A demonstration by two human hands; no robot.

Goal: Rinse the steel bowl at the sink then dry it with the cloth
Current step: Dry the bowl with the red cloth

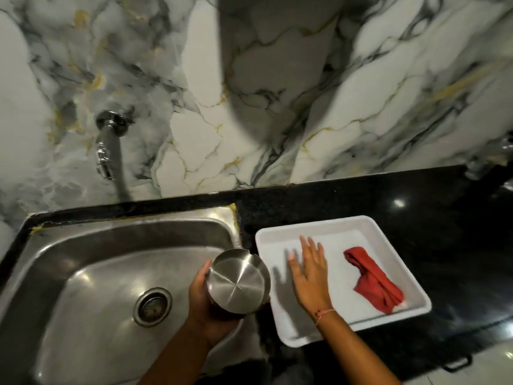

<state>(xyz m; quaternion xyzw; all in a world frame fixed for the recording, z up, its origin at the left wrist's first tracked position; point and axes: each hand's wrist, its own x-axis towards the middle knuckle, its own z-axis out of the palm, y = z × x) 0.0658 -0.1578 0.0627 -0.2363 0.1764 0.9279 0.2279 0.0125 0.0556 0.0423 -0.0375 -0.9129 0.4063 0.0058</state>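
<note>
Presently: steel bowl (238, 281), light, rigid, likely slick, clasped round its wall by my left hand (206, 309); right hand (309, 270) spread, empty, cloth (373, 279) just beyond it.

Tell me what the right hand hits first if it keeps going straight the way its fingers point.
Probably the far wall of the white tray. The right hand points away over the tray's bare floor; the red cloth lies off to its side. Hand height is unclear.
</note>
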